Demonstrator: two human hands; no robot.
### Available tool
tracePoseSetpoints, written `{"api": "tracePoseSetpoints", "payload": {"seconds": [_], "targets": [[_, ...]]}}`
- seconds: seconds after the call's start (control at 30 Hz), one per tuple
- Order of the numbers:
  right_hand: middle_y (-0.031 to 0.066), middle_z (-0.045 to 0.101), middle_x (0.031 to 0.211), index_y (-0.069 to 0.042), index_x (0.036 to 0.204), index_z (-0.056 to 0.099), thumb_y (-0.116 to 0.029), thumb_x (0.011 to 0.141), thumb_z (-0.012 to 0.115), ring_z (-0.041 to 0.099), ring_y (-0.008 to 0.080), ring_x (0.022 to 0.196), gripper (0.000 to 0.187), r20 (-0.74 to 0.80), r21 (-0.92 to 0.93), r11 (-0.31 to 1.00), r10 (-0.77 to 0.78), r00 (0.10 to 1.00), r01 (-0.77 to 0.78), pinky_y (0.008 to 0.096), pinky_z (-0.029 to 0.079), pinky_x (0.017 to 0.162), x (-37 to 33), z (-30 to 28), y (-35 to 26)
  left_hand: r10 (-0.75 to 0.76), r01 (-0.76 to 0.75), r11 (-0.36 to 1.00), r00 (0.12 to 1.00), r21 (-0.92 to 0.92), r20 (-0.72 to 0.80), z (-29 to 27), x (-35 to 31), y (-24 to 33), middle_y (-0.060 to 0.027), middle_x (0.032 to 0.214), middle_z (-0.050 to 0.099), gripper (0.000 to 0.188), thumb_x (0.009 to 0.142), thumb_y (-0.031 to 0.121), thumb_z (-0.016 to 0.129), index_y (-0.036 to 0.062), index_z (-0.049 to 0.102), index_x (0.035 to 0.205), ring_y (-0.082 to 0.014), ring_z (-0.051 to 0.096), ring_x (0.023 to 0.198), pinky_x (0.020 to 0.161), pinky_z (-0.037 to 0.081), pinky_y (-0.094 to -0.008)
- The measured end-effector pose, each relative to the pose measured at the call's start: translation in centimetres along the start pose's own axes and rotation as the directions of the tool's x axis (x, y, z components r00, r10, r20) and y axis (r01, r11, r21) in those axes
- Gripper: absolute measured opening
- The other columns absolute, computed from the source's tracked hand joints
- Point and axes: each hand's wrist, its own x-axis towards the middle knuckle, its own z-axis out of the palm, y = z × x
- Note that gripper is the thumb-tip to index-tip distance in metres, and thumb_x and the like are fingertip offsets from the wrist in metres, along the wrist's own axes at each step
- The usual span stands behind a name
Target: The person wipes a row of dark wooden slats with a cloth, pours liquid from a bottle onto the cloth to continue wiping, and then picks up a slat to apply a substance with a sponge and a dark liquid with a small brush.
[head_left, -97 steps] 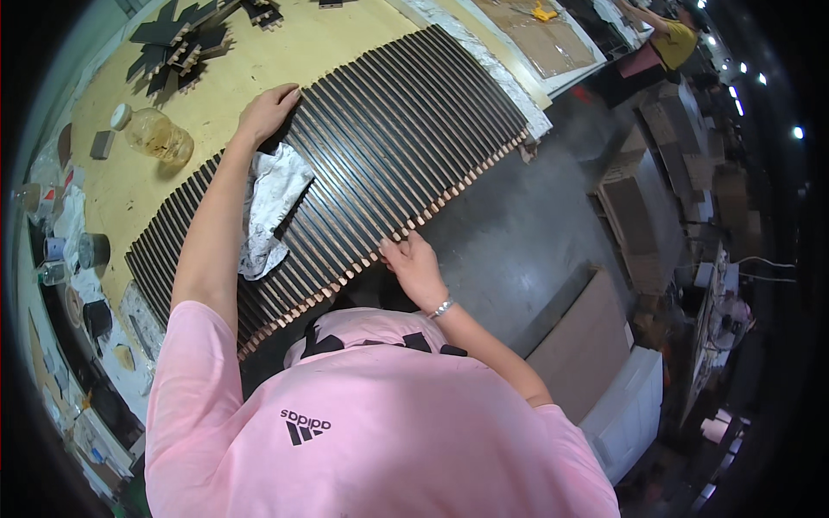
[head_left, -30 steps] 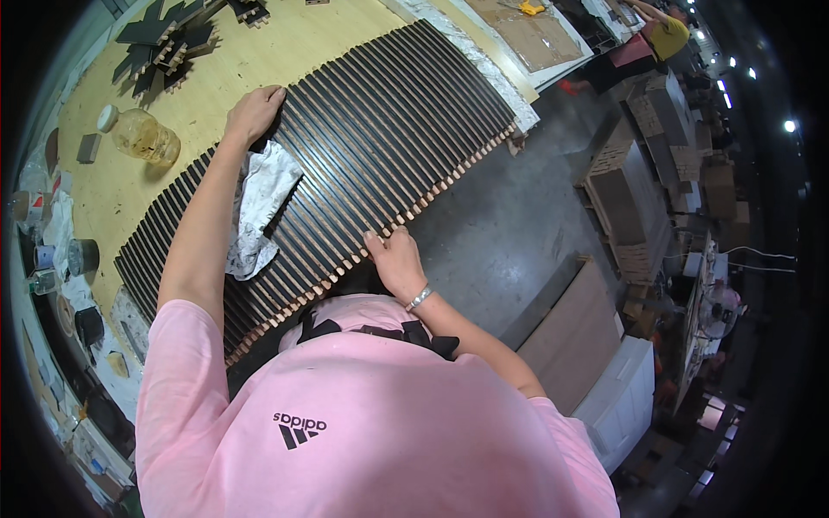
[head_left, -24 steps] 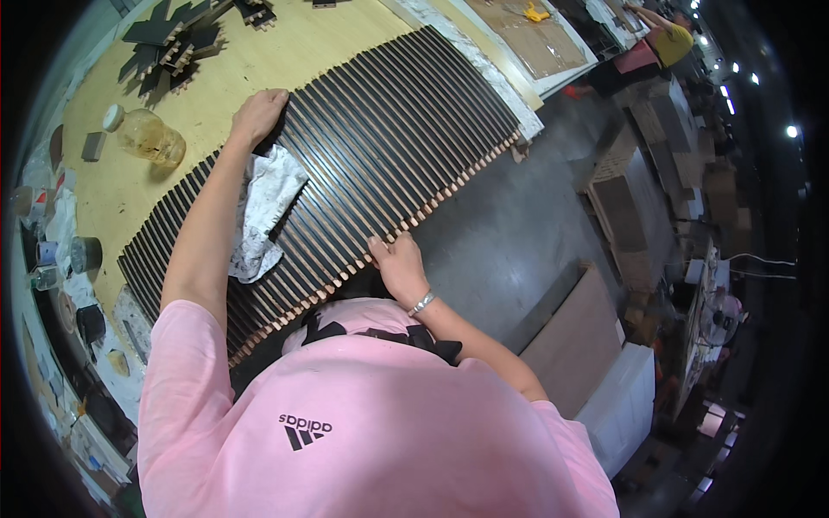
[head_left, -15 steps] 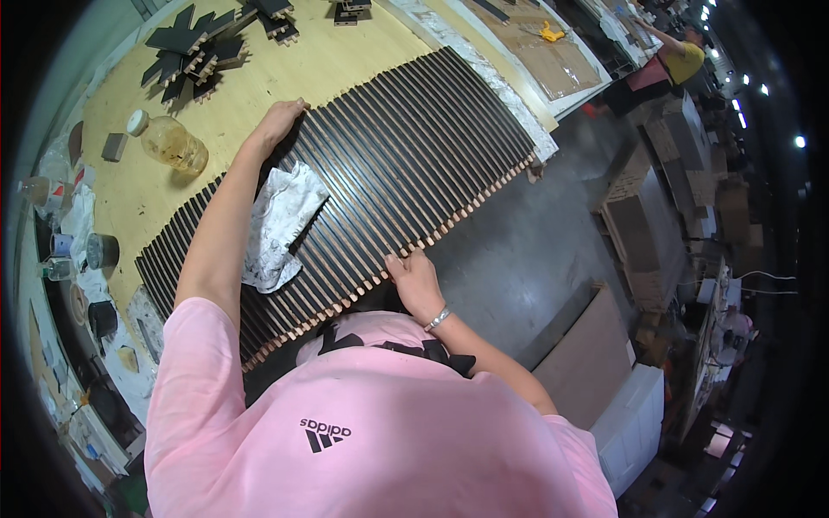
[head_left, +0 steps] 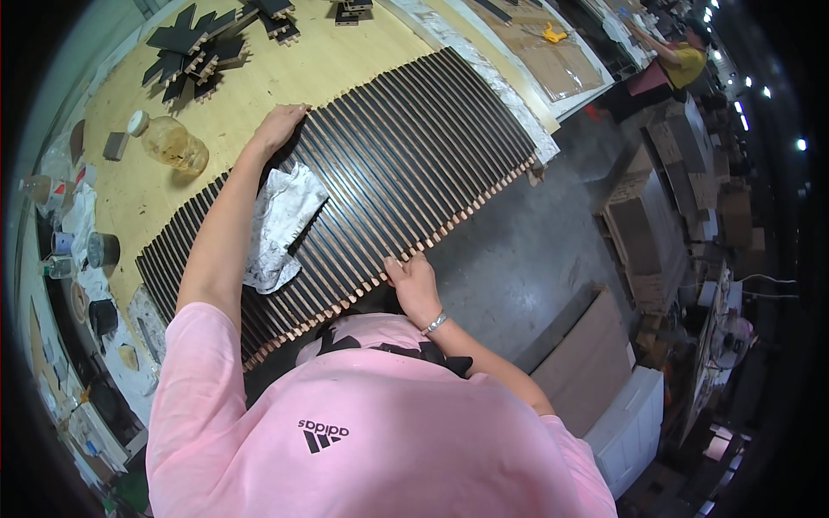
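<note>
Strips (head_left: 389, 155) lie between far-side left fingers (head_left: 294, 112) and near-side right fingers (head_left: 395, 270), both partly curled, their hold unclear.

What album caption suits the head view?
Left hand at the far edge, right hand at the near edge of dark strips, stained cloth on top.

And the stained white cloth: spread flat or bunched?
Bunched: the stained white cloth lies in creases and folds on the row of narrow black strips.
</note>
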Motion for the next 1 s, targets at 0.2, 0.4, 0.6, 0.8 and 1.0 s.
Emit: {"api": "tracePoseSetpoints", "payload": {"seconds": [0.2, 0.4, 0.6, 0.8, 1.0], "targets": [[0.0261, 0.068, 0.078, 0.013, 0.089, 0.052, -0.03, 0.09, 0.066, 0.069, 0.0336, 0.074, 0.045, 0.076, -0.059, 0.998, -0.009, 0.997, 0.014, 0.0388, 0.052, 0.069, -0.3, -0.5, -0.6, 0.195, -0.189, 0.977, 0.979, 0.101, -0.057, -1.6, -0.5, -2.4, -0.0165, 0.122, 0.067, 0.044, 0.101, 0.032, 0.047, -0.0012, 0.06, 0.127, -0.0251, 0.062, 0.112, 0.098, 0.045, -0.0322], [0.0098, 0.066, 0.072, 0.008, 0.095, 0.051, -0.027, 0.094, 0.065, 0.064, 0.0109, 0.066, 0.037, 0.109, 0.072, 0.997, -0.018, 0.994, 0.01, 0.0242, 0.052, 0.06, -0.5, -1.1, 0.7, 0.288, -0.262, 0.949, 0.947, 0.175, -0.144, -3.4, -8.5, 3.5, -0.0163, 0.124, 0.065, 0.043, 0.098, 0.029, 0.053, 0.0007, 0.058, 0.131, -0.0263, 0.059, 0.118, 0.103, 0.042, -0.0327], [0.018, 0.07, 0.077, 0.009, 0.096, 0.05, -0.027, 0.092, 0.065, 0.067, 0.0181, 0.067, 0.039, 0.146, 0.18, 0.984, -0.025, 0.989, -0.001, 0.0299, 0.051, 0.063, -0.4, -1.2, 0.9, 0.378, -0.395, 0.675, 0.911, 0.624, 0.167, -0.4, -21.5, 5.6, -0.0132, 0.142, 0.051, 0.048, 0.09, 0.024, 0.061, 0.0112, 0.056, 0.136, -0.0315, 0.043, 0.134, 0.111, 0.036, -0.0427], [0.0127, 0.07, 0.077, 0.017, 0.12, 0.049, -0.021, 0.092, 0.065, 0.066, 0.0147, 0.066, 0.05, 0.192, 0.233, 0.971, 0.011, 0.981, -0.056, 0.0266, 0.051, 0.062, -0.4, -1.9, 2.2, 0.326, -0.223, 0.89, 0.921, 0.398, -0.214, -1.7, -20.8, 2.8, -0.0155, 0.121, 0.063, 0.038, 0.083, -0.008, 0.058, 0.0079, 0.07, 0.115, -0.0315, 0.059, 0.113, 0.097, 0.048, -0.0366], [0.011, 0.07, 0.08, 0.012, 0.12, 0.054, -0.015, 0.09, 0.064, 0.064, 0.0132, 0.067, 0.042, 0.231, 0.128, 0.987, 0.062, 0.971, -0.093, 0.0268, 0.051, 0.062, -0.2, -3.5, 6.9, 0.701, -0.706, 0.59, 0.689, 0.391, 0.186, 8.5, -20.5, 9.6, -0.0127, 0.114, 0.064, 0.041, 0.076, -0.006, 0.059, 0.012, 0.07, 0.111, -0.0304, 0.062, 0.101, 0.09, 0.049, -0.0399]]}}
